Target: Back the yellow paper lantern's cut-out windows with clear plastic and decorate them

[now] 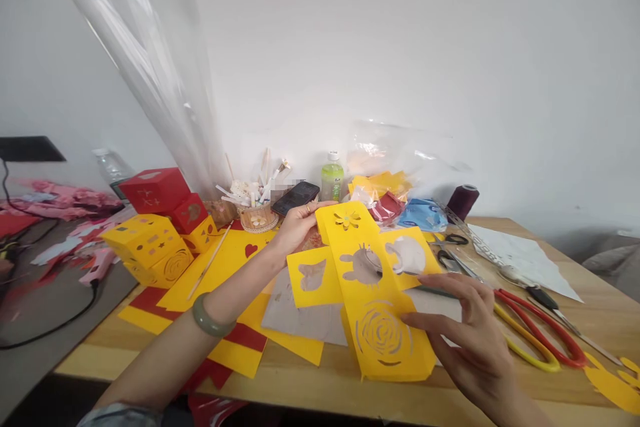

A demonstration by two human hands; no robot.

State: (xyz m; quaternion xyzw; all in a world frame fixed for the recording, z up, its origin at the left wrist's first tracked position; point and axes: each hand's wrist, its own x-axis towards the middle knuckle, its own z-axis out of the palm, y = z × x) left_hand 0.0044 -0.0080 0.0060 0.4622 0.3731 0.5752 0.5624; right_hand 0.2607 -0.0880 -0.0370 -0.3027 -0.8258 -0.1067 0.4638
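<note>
A flat yellow paper box cutout (350, 247) is held up at a tilt over the table. It has a flower, a rabbit head and a rose-like swirl cut out along its middle, plus two side flaps with cut shapes. My left hand (303, 217), with a bracelet and ring, is closed on its upper left edge; some fingers are hidden behind it. My right hand (475, 333) is at the lower right, thumb and finger on the paper's edge and right flap. A dark thin bar (435, 291) shows behind the right fingers; its kind is unclear.
Red boxes (155, 190) and yellow boxes (150, 250) stand left beside yellow sheets (200, 257). Behind are a basket (259, 219), phone (296, 198), green bottle (332, 177) and thread spool (463, 201). Scissors (453, 240) and red-and-yellow-handled shears (540, 330) lie right.
</note>
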